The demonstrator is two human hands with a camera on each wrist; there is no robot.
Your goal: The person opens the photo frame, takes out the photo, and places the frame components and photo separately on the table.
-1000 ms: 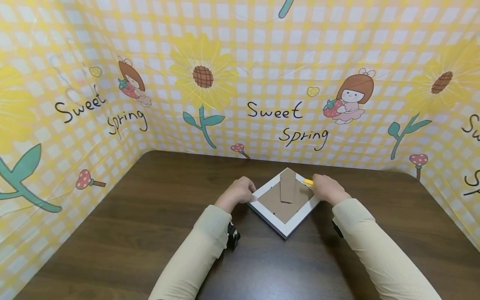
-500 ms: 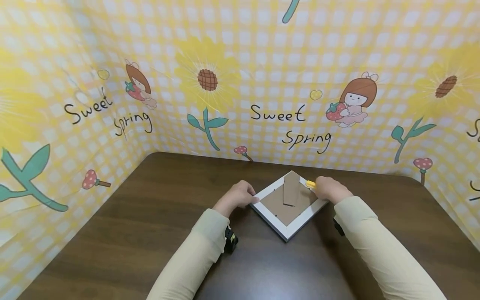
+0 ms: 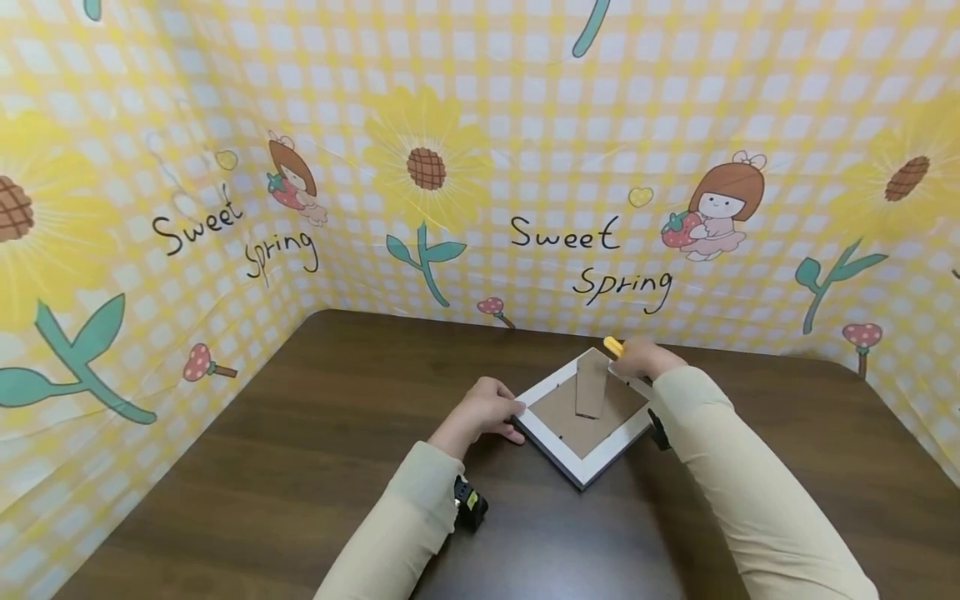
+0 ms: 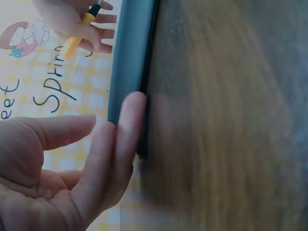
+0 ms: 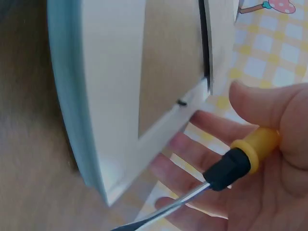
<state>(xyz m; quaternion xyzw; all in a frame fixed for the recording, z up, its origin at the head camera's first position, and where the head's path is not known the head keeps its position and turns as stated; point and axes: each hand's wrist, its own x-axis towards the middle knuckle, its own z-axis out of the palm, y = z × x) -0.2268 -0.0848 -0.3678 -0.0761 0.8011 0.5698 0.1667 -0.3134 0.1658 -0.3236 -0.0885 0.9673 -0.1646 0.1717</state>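
A white picture frame point(image 3: 556, 451) lies back side up on the table, one corner toward me, with a brown backing board point(image 3: 555, 414) and a stand flap point(image 3: 592, 387). At its left corner is my left hand point(image 3: 486, 410); in the left wrist view its extended fingers touch the frame's blue-grey side point(image 4: 126, 62), thumb held apart. My right hand point(image 3: 639, 358) is at the far right edge, fingertips against the frame. It holds a screwdriver point(image 5: 226, 166) with a yellow and black handle in the crook of the thumb, metal shaft pointing past the frame's corner.
The dark wood table point(image 3: 315, 433) extends around the frame. A yellow checked cloth point(image 3: 465, 192) printed with flowers hangs behind and beside it, close beyond the right hand. Small black bent tabs point(image 5: 182, 102) stick out at the backing's edge.
My right hand has shifted from the frame's right corner along its far right edge, and the screwdriver's handle tips up more. The left hand's fingers have loosened and spread at the left corner.
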